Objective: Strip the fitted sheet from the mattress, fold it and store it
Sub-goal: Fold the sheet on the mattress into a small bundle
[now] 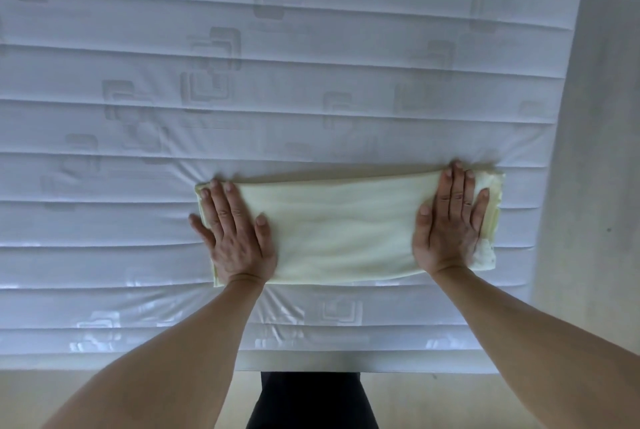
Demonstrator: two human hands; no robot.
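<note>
The folded sheet (346, 231) is laid on the bare mattress (277, 82) near its front edge, long axis left to right. Its ends are pressed flat by the left hand (235, 238) and right hand (450, 227), fingers straight, nothing gripped; both lie equally near.

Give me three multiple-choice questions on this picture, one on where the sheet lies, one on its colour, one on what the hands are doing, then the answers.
1. Where does the folded sheet lie?
A. on the floor
B. on the mattress, near its front edge
C. in a drawer

2. What colour is the sheet?
A. pale yellow
B. dark blue
C. red

3. How are the hands placed?
A. both lifted off the sheet
B. one gripping a corner
C. both flat, one on each end

Answers:
1 B, the quilted mattress shows all round the sheet.
2 A, it looks creamy yellow against the white mattress.
3 C, the left hand and right hand press down with straight fingers.
</note>
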